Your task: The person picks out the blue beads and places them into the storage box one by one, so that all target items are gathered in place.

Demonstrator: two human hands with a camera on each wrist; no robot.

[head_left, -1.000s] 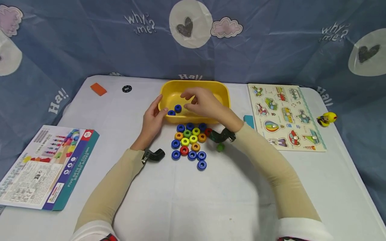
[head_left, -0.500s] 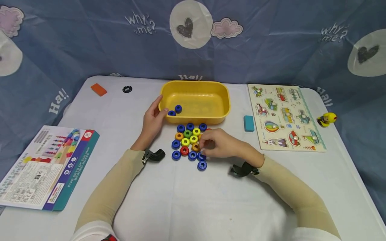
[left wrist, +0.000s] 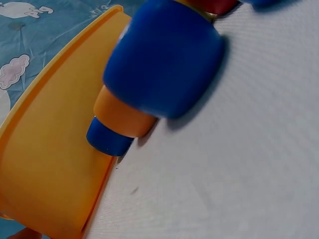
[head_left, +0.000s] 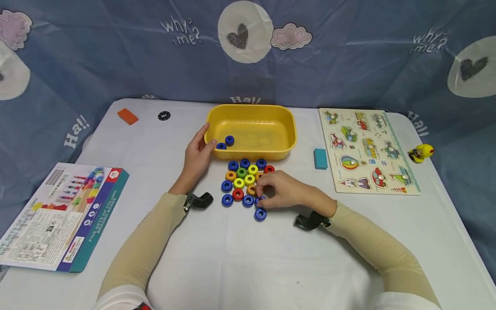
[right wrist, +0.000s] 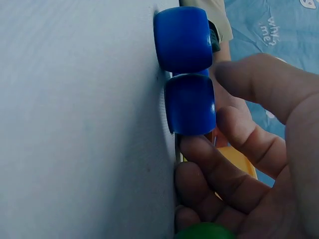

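My left hand holds the near-left corner of a yellow plastic bin, thumb at its rim. Two blue beads sit inside the bin. Just in front of it is a group of ring-shaped beads in blue, green, yellow, orange and red, including a red bead. With curled fingers, my right hand is around a blue bead at the group's near-right side, partly hidden in the head view. Another blue bead sits right beside it. A green bead shows below the right fingers.
A picture puzzle board, a teal block and a yellow toy figure are on the right. A cardboard bead-set box is at the left. An orange block and a black disc are at the back left.
My right hand has come from above the yellow bin down to the blue beads at the near right, then stayed almost still. My left hand has kept its place on the bin.
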